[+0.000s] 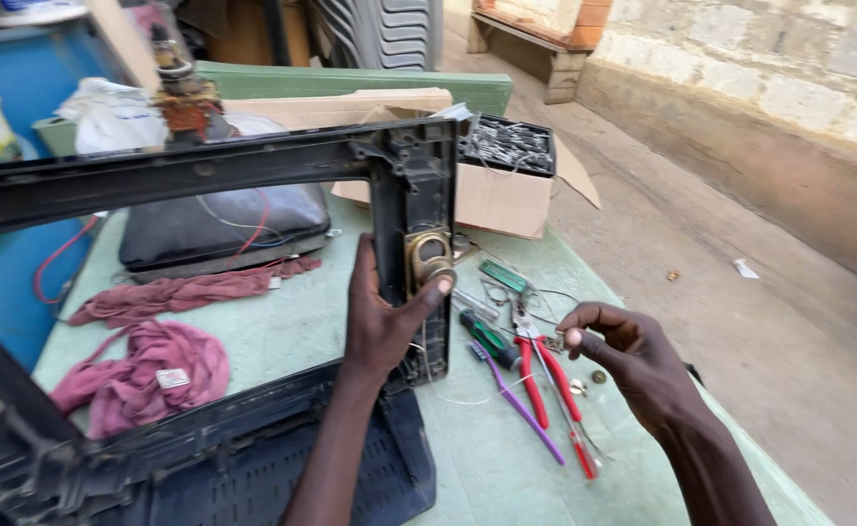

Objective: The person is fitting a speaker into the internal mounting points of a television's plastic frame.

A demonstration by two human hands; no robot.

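A pale green painted surface (pixel 506 458) carries everything here, and across it stands a large black plastic television front frame (pixel 204 170), tilted up on its lower edge, its right upright rising in the middle of the view. Behind the frame lies a dark grey glass picture tube (pixel 224 229), face down, with red and white wires trailing over it, and beside that a crumpled maroon cloth (pixel 146 365). At the far edge sits a brown cardboard box (pixel 496 200) with a black tray of metal parts on top. The left hand (pixel 380 321) grips the frame's right upright, fingers wrapped behind it and the thumb pressed on a small oval brass-coloured speaker (pixel 428 258) set in that upright. To the right lie red-handled pliers (pixel 540 365), a green-handled screwdriver (pixel 487 336) and a purple-handled screwdriver (pixel 526 409), close together on the surface. The right hand (pixel 633 360) hovers just above the pliers, thumb and forefinger pinched on a tiny object too small to identify.
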